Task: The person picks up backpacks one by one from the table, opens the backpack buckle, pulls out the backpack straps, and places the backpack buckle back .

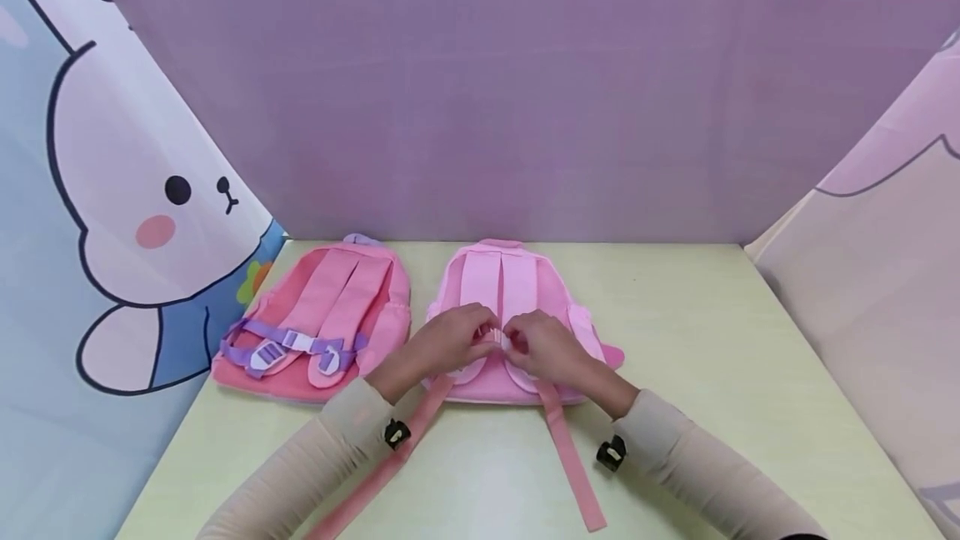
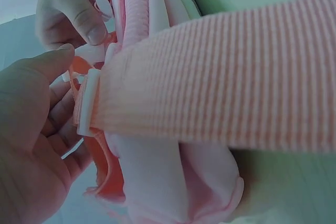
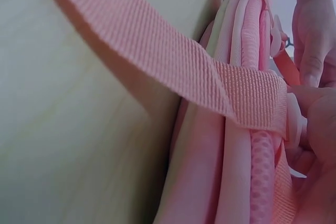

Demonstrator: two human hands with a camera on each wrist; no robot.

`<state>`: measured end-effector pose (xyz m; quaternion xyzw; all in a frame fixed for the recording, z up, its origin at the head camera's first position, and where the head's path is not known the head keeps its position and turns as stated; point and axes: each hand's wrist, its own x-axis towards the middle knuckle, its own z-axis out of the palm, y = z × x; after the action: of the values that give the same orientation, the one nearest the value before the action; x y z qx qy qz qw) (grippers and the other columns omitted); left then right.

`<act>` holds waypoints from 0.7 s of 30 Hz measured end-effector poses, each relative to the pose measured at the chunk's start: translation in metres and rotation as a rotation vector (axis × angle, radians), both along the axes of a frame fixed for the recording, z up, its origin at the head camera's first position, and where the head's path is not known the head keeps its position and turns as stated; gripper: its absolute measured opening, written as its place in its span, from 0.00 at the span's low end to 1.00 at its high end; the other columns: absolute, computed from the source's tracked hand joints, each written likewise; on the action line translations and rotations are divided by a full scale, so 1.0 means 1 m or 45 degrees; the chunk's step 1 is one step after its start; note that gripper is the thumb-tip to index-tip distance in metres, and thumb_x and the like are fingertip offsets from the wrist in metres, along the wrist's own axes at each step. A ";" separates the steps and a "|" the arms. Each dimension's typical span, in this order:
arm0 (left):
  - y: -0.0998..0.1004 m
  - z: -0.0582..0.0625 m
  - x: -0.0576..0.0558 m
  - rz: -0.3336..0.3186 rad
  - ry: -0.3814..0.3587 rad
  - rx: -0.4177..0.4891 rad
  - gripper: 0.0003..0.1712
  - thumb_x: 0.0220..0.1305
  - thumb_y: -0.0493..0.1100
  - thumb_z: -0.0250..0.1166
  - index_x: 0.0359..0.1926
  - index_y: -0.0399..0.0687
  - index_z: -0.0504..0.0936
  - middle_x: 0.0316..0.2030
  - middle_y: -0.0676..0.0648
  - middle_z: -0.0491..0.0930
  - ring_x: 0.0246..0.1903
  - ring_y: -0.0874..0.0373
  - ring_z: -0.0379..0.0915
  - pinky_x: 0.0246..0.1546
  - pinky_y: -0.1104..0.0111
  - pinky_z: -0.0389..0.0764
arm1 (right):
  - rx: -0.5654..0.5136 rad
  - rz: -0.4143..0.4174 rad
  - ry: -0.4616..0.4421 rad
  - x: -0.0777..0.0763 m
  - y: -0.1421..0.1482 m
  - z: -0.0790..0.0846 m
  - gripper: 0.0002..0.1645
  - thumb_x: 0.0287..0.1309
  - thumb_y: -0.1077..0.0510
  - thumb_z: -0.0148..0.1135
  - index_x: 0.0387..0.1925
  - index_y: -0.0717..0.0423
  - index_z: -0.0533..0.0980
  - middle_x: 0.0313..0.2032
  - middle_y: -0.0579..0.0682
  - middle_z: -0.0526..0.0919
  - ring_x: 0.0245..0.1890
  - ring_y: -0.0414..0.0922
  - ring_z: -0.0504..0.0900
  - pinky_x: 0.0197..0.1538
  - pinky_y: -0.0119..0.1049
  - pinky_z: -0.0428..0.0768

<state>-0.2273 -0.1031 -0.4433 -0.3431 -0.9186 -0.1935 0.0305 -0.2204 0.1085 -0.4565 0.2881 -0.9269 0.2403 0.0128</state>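
Purple wall panel at the far side, cartoon rabbit prints on the left and right, and a pale green desk [image 1: 712, 357] between them. Two small backpacks lie strap side up near the far edge: a darker pink backpack [image 1: 315, 323] on the left with purple buckled straps, and a light pink backpack [image 1: 517, 315] at the centre, just beside it.

Both hands meet over the middle of the light pink backpack. The left hand [image 1: 450, 344] and the right hand [image 1: 543, 344] have their fingers curled and pinch a small white buckle [image 2: 89, 103] where the chest strap crosses the shoulder straps; in the left wrist view, fingertips of both hands close on the plastic piece and on the orange webbing [image 2: 100, 156] behind it. Two long pink strap tails [image 1: 573, 465] trail toward the near edge, loose on the desk.

The backpack looks light, soft and padded, so it would likely sag if lifted by one corner. The woven straps appear limp but grippy, and the buckle is the stiff, small part, best held by a fingertip pinch.
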 end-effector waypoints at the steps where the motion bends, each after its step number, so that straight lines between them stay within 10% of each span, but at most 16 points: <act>1: 0.000 0.000 0.000 0.000 -0.004 0.003 0.15 0.66 0.51 0.71 0.48 0.50 0.83 0.33 0.54 0.77 0.33 0.64 0.71 0.37 0.75 0.78 | -0.007 0.002 -0.005 0.000 0.000 0.001 0.13 0.55 0.57 0.74 0.43 0.52 0.83 0.34 0.43 0.85 0.38 0.39 0.78 0.45 0.35 0.80; 21: -0.011 0.003 -0.002 0.022 0.017 0.034 0.16 0.64 0.51 0.73 0.46 0.49 0.82 0.34 0.53 0.78 0.33 0.64 0.72 0.36 0.74 0.78 | -0.074 0.055 -0.008 -0.008 0.004 0.012 0.15 0.54 0.58 0.74 0.45 0.52 0.83 0.32 0.41 0.81 0.37 0.38 0.74 0.42 0.31 0.77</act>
<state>-0.2297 -0.1145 -0.4403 -0.3361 -0.9187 -0.2031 0.0430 -0.2288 0.1123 -0.4446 0.3070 -0.9131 0.2681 0.0130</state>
